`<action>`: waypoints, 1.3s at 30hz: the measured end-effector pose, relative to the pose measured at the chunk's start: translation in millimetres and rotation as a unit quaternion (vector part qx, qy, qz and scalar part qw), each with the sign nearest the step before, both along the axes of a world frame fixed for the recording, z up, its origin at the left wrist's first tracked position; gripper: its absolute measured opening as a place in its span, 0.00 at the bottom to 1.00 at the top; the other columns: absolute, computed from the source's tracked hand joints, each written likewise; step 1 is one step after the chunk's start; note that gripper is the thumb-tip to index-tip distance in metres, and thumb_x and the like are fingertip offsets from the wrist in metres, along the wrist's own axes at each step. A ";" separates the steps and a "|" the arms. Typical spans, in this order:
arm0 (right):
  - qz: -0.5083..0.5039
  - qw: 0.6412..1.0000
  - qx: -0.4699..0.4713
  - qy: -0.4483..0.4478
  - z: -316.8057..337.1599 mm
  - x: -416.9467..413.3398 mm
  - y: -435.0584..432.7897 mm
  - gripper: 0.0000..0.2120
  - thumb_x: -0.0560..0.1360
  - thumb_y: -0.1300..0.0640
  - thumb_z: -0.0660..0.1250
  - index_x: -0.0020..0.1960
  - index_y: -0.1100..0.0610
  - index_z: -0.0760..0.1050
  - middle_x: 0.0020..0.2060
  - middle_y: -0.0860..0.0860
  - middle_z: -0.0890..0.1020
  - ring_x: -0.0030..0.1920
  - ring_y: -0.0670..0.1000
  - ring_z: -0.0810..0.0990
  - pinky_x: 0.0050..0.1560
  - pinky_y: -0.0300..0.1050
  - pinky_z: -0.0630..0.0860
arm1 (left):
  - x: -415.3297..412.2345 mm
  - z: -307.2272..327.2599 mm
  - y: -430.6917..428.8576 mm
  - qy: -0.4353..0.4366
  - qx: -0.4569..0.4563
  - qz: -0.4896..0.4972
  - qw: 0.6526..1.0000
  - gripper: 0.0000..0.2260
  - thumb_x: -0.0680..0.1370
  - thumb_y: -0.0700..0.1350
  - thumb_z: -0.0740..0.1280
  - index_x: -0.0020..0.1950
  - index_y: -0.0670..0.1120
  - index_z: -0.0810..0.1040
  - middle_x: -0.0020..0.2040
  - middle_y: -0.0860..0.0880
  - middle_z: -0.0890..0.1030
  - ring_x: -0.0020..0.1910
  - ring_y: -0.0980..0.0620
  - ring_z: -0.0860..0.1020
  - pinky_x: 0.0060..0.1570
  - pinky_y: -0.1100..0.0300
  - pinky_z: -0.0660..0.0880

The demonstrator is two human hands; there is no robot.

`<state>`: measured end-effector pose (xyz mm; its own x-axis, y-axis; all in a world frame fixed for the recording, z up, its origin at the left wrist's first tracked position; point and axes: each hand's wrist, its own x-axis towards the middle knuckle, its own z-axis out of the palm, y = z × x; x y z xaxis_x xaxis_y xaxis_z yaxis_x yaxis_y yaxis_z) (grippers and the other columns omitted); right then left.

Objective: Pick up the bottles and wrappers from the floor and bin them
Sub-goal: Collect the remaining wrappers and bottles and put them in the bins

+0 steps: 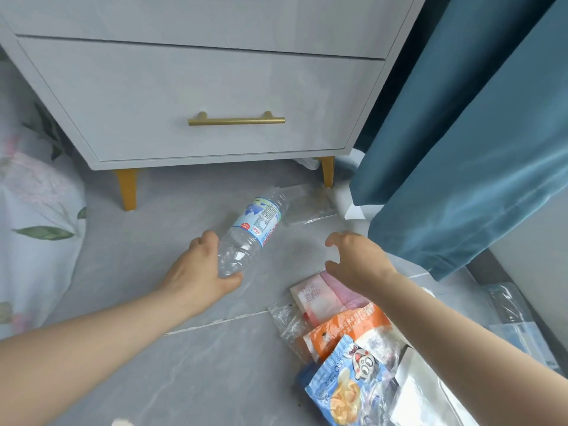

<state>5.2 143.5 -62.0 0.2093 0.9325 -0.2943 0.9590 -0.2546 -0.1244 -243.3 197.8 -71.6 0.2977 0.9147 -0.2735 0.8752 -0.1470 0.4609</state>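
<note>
Grabbing the bottle (255,229) off the floor (153,379) with my left hand (199,272) wrapped round its base, right hand (356,259) spread and empty over the wrappers (344,342), so I'd say nothing's binned yet and I can't even see a bin.

Soft even daylight, faint shadows, wide-angle bending at edges.

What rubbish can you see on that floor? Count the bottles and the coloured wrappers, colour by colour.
Bottle plainly seen, in the left hand: 1
Pink wrapper: 1
Orange wrapper: 1
Blue wrapper: 1
Total: 4, counting only what I can tell apart.
</note>
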 end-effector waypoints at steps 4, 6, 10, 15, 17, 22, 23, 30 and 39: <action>0.019 1.000 -0.005 -0.005 -13.4 -5.9 22.9 0.23 0.75 0.55 0.64 0.69 0.56 0.68 0.65 0.54 0.73 0.63 0.56 0.73 0.60 0.49 0.75 | -8.4 -7.8 -1.2 0.020 -0.024 0.017 0.999 0.24 0.71 0.55 0.70 0.57 0.44 0.64 0.54 0.45 0.72 0.43 0.43 0.80 0.40 0.56 0.72; 0.022 1.000 -0.006 -0.011 -19.1 -7.7 36.8 0.24 0.75 0.56 0.65 0.70 0.57 0.66 0.67 0.55 0.70 0.66 0.57 0.70 0.62 0.50 0.73 | -10.4 -11.8 -2.1 0.026 -0.027 0.017 0.999 0.23 0.71 0.55 0.70 0.55 0.44 0.64 0.54 0.46 0.71 0.43 0.44 0.80 0.39 0.57 0.70; 0.035 0.998 -0.034 -0.036 -28.7 -10.9 61.7 0.31 0.76 0.53 0.64 0.76 0.54 0.56 0.75 0.56 0.58 0.74 0.59 0.57 0.69 0.53 0.66 | -12.9 -20.2 -4.5 0.049 -0.036 0.011 0.998 0.21 0.72 0.55 0.69 0.55 0.45 0.64 0.54 0.47 0.70 0.47 0.45 0.77 0.39 0.58 0.68; 0.052 0.996 -0.070 -0.029 -47.3 -13.4 70.1 0.31 0.78 0.49 0.61 0.77 0.52 0.53 0.76 0.54 0.57 0.77 0.57 0.52 0.73 0.58 0.58 | -12.4 -27.4 -5.1 0.048 -0.043 0.019 0.998 0.20 0.73 0.56 0.68 0.54 0.47 0.63 0.50 0.49 0.66 0.42 0.47 0.72 0.38 0.58 0.66; 0.054 0.996 -0.064 -0.024 -50.5 -14.0 64.0 0.28 0.78 0.49 0.58 0.76 0.51 0.55 0.74 0.54 0.60 0.75 0.57 0.56 0.74 0.58 0.56 | -12.3 -29.5 -5.6 0.044 -0.040 0.023 0.998 0.20 0.72 0.56 0.68 0.54 0.47 0.63 0.49 0.49 0.66 0.42 0.47 0.71 0.38 0.58 0.66; 0.075 0.995 -0.064 -0.027 -41.2 -6.4 26.7 0.23 0.78 0.48 0.55 0.73 0.45 0.63 0.68 0.54 0.69 0.67 0.58 0.69 0.70 0.53 0.63 | -11.2 -31.9 -6.5 0.041 -0.044 0.021 0.998 0.22 0.72 0.56 0.68 0.57 0.46 0.64 0.49 0.49 0.65 0.42 0.46 0.72 0.40 0.58 0.68; 0.078 0.994 -0.068 -0.027 -39.5 -5.2 16.3 0.22 0.78 0.48 0.55 0.73 0.45 0.64 0.67 0.54 0.70 0.65 0.57 0.71 0.68 0.52 0.65 | -10.5 -31.8 -6.9 0.042 -0.045 0.019 0.998 0.23 0.72 0.55 0.68 0.57 0.45 0.64 0.49 0.49 0.65 0.42 0.46 0.72 0.40 0.58 0.69; 0.077 0.994 -0.082 -0.002 -31.4 -17.7 -60.1 0.24 0.77 0.47 0.56 0.73 0.45 0.63 0.62 0.53 0.70 0.62 0.57 0.70 0.63 0.50 0.69 | 3.6 -25.0 -32.3 0.067 -0.054 -0.044 0.995 0.22 0.72 0.54 0.69 0.58 0.46 0.63 0.51 0.48 0.66 0.47 0.45 0.76 0.40 0.59 0.68; 0.023 0.999 -0.020 0.019 -14.7 15.9 -52.9 0.19 0.77 0.53 0.62 0.67 0.54 0.72 0.62 0.55 0.75 0.62 0.57 0.73 0.60 0.49 0.73 | 10.2 -24.4 -49.9 0.074 -0.055 -0.081 0.993 0.22 0.71 0.54 0.69 0.56 0.45 0.64 0.51 0.47 0.67 0.43 0.45 0.74 0.42 0.57 0.72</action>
<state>21.2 90.6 -76.8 0.1539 0.9284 -0.3383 0.9648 -0.2151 -0.1514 -233.1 147.9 -96.0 0.3872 0.8208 -0.4200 0.9034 -0.2468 0.3506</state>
